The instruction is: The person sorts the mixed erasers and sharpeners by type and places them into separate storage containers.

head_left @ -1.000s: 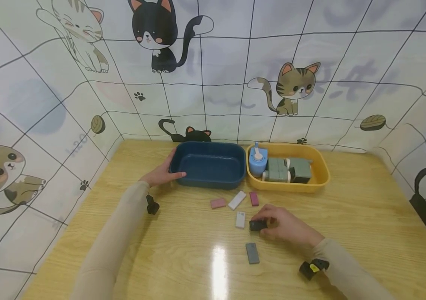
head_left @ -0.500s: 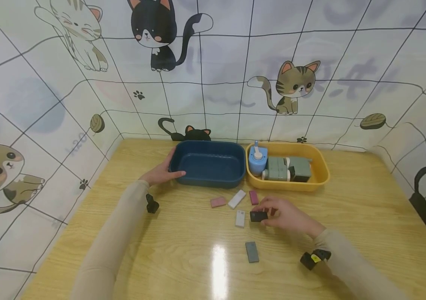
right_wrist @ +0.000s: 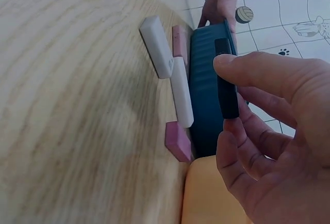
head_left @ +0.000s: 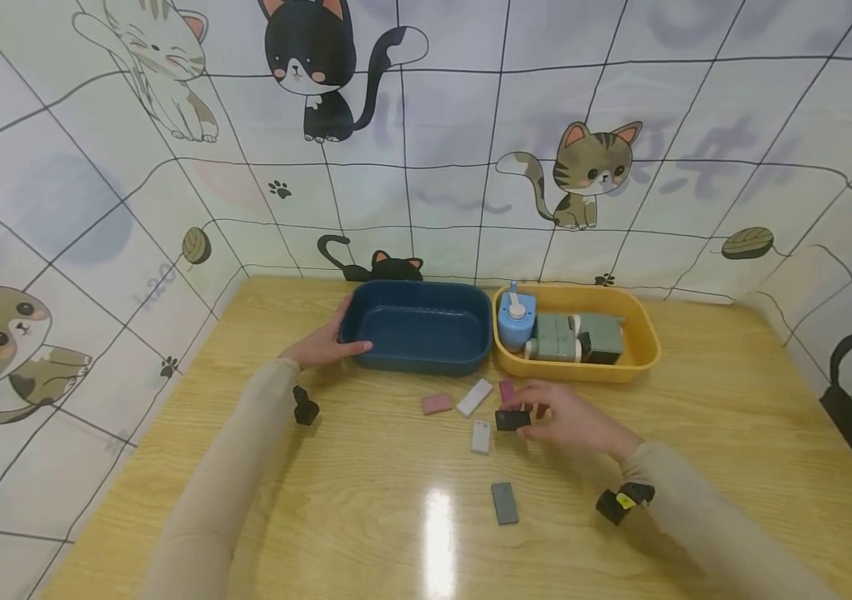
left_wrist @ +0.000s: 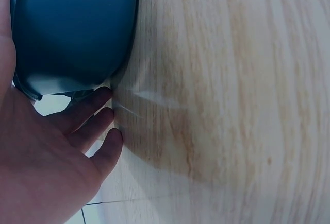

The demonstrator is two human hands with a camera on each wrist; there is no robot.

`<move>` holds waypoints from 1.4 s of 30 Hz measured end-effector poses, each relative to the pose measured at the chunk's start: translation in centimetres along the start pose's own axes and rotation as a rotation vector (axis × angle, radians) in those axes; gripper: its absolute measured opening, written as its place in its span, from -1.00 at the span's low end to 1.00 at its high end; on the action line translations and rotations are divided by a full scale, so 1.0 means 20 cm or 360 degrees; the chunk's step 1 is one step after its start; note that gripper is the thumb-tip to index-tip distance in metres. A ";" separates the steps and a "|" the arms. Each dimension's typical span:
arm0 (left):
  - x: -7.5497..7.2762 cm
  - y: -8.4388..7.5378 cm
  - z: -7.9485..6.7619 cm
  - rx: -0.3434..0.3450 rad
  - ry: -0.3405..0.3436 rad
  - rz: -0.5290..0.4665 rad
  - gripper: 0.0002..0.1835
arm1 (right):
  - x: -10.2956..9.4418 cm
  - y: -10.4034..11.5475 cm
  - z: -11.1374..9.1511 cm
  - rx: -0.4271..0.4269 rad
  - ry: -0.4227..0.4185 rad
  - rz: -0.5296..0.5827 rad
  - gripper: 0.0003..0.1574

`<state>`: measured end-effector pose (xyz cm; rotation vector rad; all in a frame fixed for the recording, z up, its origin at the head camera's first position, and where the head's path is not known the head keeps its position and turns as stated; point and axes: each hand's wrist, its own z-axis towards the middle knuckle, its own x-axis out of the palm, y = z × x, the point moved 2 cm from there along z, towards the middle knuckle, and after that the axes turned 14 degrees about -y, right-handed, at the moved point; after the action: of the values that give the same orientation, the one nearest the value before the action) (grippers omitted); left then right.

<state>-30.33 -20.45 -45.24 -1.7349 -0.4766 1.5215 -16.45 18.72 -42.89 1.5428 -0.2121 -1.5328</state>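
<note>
My right hand [head_left: 576,421] pinches a small flat black block [head_left: 512,420] between thumb and fingertips, raised off the table in the right wrist view. Close by it lie a magenta block [right_wrist: 178,141], partly hidden behind my fingers in the head view, a white block [head_left: 481,437] and a longer white block [head_left: 474,397]. A pink block [head_left: 437,404] lies farther left. Nearer me is a grey block [head_left: 504,503]. My left hand [head_left: 324,343] rests against the left end of a dark blue bin [head_left: 426,362], its thumb along the front, its fingers relaxed in the left wrist view.
A yellow bin [head_left: 639,367] stands touching the blue bin's right side. It holds a light blue object [head_left: 514,329] with a white top and grey-green boxy things [head_left: 555,337]. A cat-printed covering [head_left: 456,192] closes off the back and sides of the wooden table [head_left: 366,500].
My right hand has carried the black block away from me, toward the bins, now just in front of the magenta block. The left hand and the bins have stayed put.
</note>
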 end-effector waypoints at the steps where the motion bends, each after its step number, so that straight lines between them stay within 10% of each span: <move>1: 0.00 0.00 0.00 0.0003 0.0002 -0.0006 0.15 | 0.00 0.00 0.01 -0.0008 -0.0002 0.0002 -0.56; 19: 0.00 0.01 0.00 -0.0032 0.0018 -0.0011 0.15 | -0.03 0.03 0.12 -0.0063 -0.0001 0.0004 -0.58; 28: -0.06 -0.21 -0.09 -0.0059 0.0090 -0.0042 0.07 | -0.02 0.05 0.15 -0.0039 0.0006 0.0049 -0.58; 42: 0.00 0.01 0.01 -0.0019 0.0023 -0.0034 0.14 | 0.00 0.05 0.21 -0.0030 -0.0003 0.0078 -0.58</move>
<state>-30.51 -20.57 -45.48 -1.7434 -0.4967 1.4930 -19.62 16.17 -41.39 1.5106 -0.2339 -1.4945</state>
